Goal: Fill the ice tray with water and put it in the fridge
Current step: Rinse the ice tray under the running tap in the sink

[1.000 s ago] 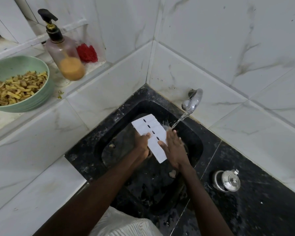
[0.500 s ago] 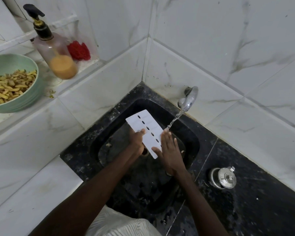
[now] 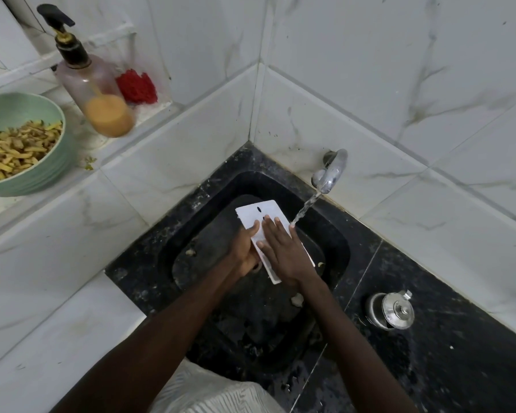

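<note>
Ice tray (image 3: 255, 214), white with a flat cover and small dark holes in it, is held low over the black sink (image 3: 221, 186). Its far right corner sits just beside the water stream (image 3: 306, 207) falling from the tap (image 3: 331, 171). The left hand (image 3: 243, 248) grips the tray's left edge with the thumb on top and the fingers curled beneath, probably to carry the weight and steer the tilt. The right hand (image 3: 283, 248) lies flat on the cover, fingers straight and spread, fingertips close to where the water lands. It seems to be pressing the cover down and guiding water toward the holes. Whether any water is inside cannot be told. Keeping the tray down in the basin should contain splashes. A soap bottle (image 3: 93, 84) and a green bowl (image 3: 42, 114) stand on the ledge, well apart.
</note>
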The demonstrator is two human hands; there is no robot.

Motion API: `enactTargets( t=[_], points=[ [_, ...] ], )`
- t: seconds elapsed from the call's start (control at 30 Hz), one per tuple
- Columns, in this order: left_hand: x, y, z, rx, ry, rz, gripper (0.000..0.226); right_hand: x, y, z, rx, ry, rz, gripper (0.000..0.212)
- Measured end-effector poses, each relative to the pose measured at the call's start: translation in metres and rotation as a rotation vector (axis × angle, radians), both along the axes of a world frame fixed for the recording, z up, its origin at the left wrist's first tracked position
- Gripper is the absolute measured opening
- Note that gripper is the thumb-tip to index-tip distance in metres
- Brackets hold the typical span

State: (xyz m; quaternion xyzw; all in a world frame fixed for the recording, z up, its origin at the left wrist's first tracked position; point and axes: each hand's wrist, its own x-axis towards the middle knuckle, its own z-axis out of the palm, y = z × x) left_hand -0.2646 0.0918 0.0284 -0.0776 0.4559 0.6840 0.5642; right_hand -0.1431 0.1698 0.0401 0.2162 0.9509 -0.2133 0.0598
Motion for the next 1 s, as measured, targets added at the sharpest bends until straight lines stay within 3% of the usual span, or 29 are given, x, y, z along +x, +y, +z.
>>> enactTargets(
  t=[0.2,0.4,0.53,0.73,0.87,0.93,1.0],
  points=[
    [0.002,-0.003,0.0,0.063,-0.004,-0.099,0.038,-0.029,0.033,0.001,-0.043,-0.096,0.014,0.066],
    [-0.002,-0.006,-0.008,0.047,0.021,-0.103,0.049,-0.029,0.06,-0.015,-0.062,-0.134,-0.154,0.071],
    [0.001,-0.001,-0.008,0.051,0.049,-0.097,0.044,-0.01,0.056,-0.016,-0.22,-0.031,-0.317,0.077],
    [-0.017,0.006,-0.019,0.014,0.081,0.072,0.048,0.026,0.019,-0.014,-0.354,0.029,-0.302,0.079],
    [-0.029,-0.002,-0.029,-0.053,0.062,0.103,0.046,0.043,-0.001,-0.019,-0.499,0.02,-0.351,0.069],
    [-0.028,-0.008,-0.037,-0.105,0.031,0.088,0.048,0.043,-0.005,-0.024,-0.557,0.074,-0.467,0.063],
    [-0.028,-0.013,-0.044,-0.116,0.014,0.049,0.051,0.039,-0.007,-0.028,-0.736,0.165,-0.719,0.055]
  ],
)
